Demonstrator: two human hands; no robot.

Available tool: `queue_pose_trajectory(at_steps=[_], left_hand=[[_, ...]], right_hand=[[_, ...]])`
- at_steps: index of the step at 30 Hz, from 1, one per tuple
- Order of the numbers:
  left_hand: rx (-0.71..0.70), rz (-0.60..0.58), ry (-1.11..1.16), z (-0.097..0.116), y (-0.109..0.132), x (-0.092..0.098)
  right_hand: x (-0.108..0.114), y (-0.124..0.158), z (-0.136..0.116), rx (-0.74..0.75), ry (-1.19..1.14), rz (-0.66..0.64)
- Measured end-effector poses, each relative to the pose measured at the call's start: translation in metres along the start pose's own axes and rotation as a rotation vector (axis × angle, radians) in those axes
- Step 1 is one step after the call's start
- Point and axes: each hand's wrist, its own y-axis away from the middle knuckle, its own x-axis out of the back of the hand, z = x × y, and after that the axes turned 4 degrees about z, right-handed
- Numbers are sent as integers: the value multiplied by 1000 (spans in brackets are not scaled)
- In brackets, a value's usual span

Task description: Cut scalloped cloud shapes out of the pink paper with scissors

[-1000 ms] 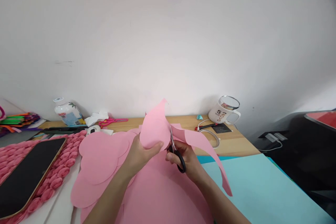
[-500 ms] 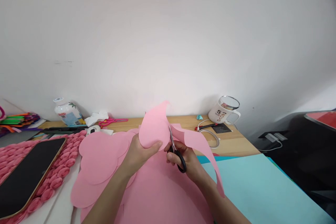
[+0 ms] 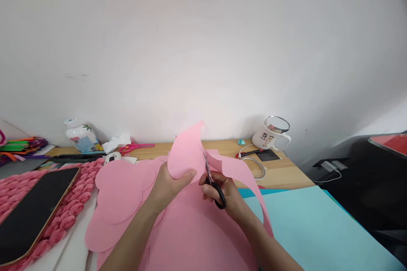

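Observation:
My left hand (image 3: 168,187) pinches a curved piece of pink paper (image 3: 187,154) and holds it upright above the desk. My right hand (image 3: 226,192) grips black-handled scissors (image 3: 212,181), whose blades cut into the paper's right edge. A long trimmed strip of pink paper (image 3: 251,182) hangs off to the right, over my right wrist. Several cut pink paper shapes (image 3: 122,192) lie stacked on the desk under and left of my hands.
A light blue paper sheet (image 3: 314,228) lies at the right. A phone (image 3: 30,214) rests on a pink knitted mat (image 3: 76,197) at the left. At the wall stand a bottle (image 3: 81,136), pink scissors (image 3: 135,147), a white mug (image 3: 271,134) and a cable (image 3: 254,163). A black device (image 3: 372,169) is at far right.
The scissors have advanced a little along the paper's edge. The hanging strip has swung in closer to my right arm. My hands stay almost in place.

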Motion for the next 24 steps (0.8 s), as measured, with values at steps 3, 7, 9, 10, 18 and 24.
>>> queue_pose_trajectory(at_steps=[3, 7, 9, 10, 18, 24], left_hand=[[6, 0, -8, 1, 0, 2], [17, -103, -20, 4, -1, 5], [10, -157, -12, 4, -2, 6], [10, -166, -9, 4, -2, 6], [-2, -147, -9, -5, -3, 7], [-9, -173, -18, -7, -5, 8]], right_hand=[[-1, -1, -1, -14, -16, 2], [-4, -3, -6, 106, -67, 31], [-5, -4, -6, 140, -63, 42], [-6, -5, -4, 136, -57, 50], [-7, -8, 10, 48, -74, 113], [-7, -7, 6, 54, -92, 125]])
